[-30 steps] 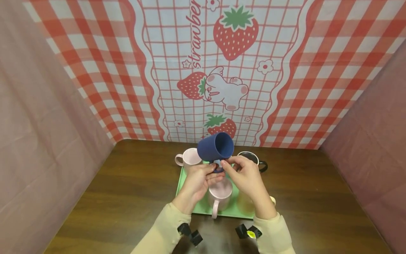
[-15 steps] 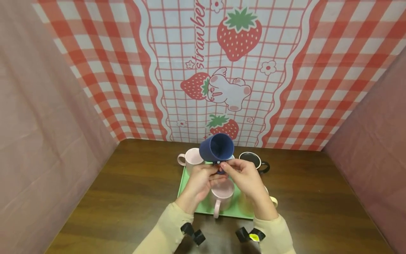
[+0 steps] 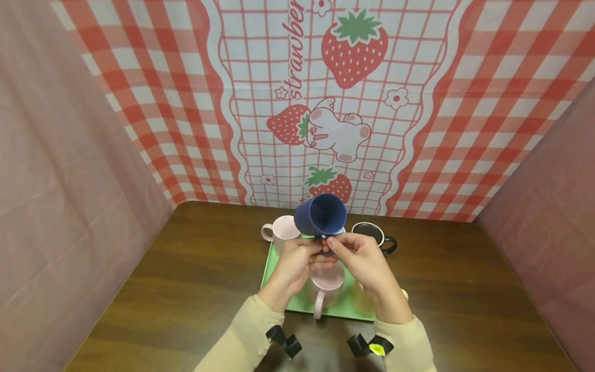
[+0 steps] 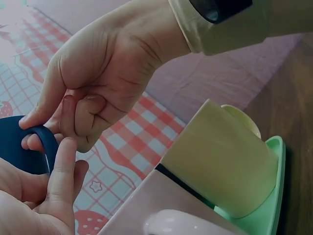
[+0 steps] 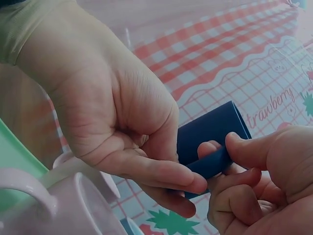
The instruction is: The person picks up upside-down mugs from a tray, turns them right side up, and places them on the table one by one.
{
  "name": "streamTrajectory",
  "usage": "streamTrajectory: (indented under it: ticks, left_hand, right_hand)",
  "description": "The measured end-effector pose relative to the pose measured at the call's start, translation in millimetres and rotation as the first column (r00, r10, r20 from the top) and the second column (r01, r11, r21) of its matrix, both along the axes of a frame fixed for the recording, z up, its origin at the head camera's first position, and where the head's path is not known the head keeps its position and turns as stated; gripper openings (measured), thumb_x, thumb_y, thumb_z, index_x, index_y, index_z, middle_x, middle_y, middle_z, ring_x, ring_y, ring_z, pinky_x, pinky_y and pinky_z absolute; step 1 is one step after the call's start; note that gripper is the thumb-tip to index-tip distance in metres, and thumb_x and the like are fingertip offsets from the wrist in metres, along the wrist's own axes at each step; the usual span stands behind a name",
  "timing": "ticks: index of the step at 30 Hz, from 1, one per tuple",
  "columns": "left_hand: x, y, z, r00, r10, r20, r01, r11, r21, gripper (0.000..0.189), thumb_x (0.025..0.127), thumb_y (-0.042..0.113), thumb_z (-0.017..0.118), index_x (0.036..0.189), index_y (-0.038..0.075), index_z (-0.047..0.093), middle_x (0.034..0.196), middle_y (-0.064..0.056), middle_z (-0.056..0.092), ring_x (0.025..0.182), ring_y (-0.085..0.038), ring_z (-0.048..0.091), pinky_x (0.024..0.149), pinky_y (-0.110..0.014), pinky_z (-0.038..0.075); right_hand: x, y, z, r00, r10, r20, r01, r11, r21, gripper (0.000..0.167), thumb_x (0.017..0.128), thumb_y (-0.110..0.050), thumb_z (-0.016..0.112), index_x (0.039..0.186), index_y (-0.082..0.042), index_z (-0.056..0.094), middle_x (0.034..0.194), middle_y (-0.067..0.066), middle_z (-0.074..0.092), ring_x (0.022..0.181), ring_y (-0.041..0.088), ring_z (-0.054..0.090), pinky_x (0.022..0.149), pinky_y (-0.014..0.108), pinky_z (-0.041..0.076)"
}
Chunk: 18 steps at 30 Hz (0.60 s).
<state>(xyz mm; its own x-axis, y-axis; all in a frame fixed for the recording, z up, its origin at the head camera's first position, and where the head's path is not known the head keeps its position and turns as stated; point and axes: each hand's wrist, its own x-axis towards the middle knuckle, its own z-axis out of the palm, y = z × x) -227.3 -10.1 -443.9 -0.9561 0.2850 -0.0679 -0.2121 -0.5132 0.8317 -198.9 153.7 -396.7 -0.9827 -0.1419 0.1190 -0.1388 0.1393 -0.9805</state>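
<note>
A dark blue mug (image 3: pixel 321 214) is held in the air, tilted on its side, its mouth toward the head camera and its handle downward. My left hand (image 3: pixel 294 262) grips the handle from the left. From the right, my right hand (image 3: pixel 360 258) pinches the same handle between thumb and fingers. The left wrist view shows part of the handle (image 4: pixel 48 144) between both hands' fingers. In the right wrist view, the right thumb (image 5: pixel 239 147) presses on it. Fingers hide most of the handle in the head view.
Below the hands is a green tray (image 3: pixel 344 310) with a pink mug (image 3: pixel 327 284) and a yellow mug (image 4: pixel 222 161), partly hidden by my right wrist. Another pink mug (image 3: pixel 284 230) stands back left, a black white-rimmed mug (image 3: pixel 367 231) back right. A pale blue rim (image 3: pixel 342 230) peeks out behind.
The blue mug has turned so that its mouth faces the head camera more. My fingers cover more of its handle than a second ago. Both hands keep their hold.
</note>
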Motion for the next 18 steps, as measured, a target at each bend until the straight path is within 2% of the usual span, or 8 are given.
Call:
streamTrajectory:
  ticks: [3, 7, 12, 18]
  left_hand:
    - [0.5, -0.1, 0.5, 1.0, 0.003, -0.017, -0.003, 1.0, -0.011, 0.026, 0.102, -0.008, 0.057, 0.121, -0.023, 0.067, 0.083, -0.01, 0.078, 0.07, -0.017, 0.079, 0.069, -0.03, 0.066]
    - [1.5, -0.2, 0.5, 0.999, 0.005, -0.039, -0.006, 1.0, -0.02, 0.025, 0.103, -0.006, 0.058, 0.12, -0.022, 0.067, 0.084, -0.009, 0.079, 0.071, -0.019, 0.08, 0.069, -0.031, 0.067]
    - [2.9, -0.5, 0.2, 0.998, -0.011, -0.058, 0.009, 0.999, -0.04, 0.027, 0.104, -0.003, 0.06, 0.122, -0.022, 0.067, 0.087, -0.009, 0.079, 0.074, -0.02, 0.08, 0.071, -0.033, 0.067]
    - [2.5, 1.1, 0.0, 0.998, -0.021, -0.058, 0.018, 0.999, -0.05, 0.024, 0.103, -0.003, 0.061, 0.118, -0.019, 0.069, 0.085, -0.009, 0.078, 0.072, -0.018, 0.079, 0.071, -0.033, 0.067]
  right_hand:
    - [-0.2, 0.6, -0.8, 1.0, 0.013, -0.011, -0.013, 1.0, -0.014, 0.02, 0.106, 0.0, 0.068, 0.114, 0.017, 0.074, 0.104, 0.018, 0.079, 0.093, 0.01, 0.071, 0.084, 0.023, 0.059]
    - [0.0, 0.6, -1.4, 1.0, 0.026, -0.014, -0.026, 0.998, -0.051, 0.02, 0.108, 0.001, 0.065, 0.113, 0.019, 0.072, 0.1, 0.011, 0.078, 0.091, 0.009, 0.07, 0.081, 0.022, 0.058]
    - [-0.1, 0.2, -1.7, 0.998, 0.048, 0.039, -0.044, 0.994, -0.105, 0.024, 0.111, -0.004, 0.062, 0.112, 0.02, 0.068, 0.094, 0.005, 0.073, 0.086, 0.01, 0.065, 0.073, 0.021, 0.053]
    - [-1.3, 3.5, -0.7, 0.992, 0.087, 0.088, -0.078, 0.992, -0.094, 0.027, 0.113, -0.007, 0.058, 0.116, 0.019, 0.067, 0.098, 0.004, 0.073, 0.089, 0.009, 0.066, 0.077, 0.021, 0.056]
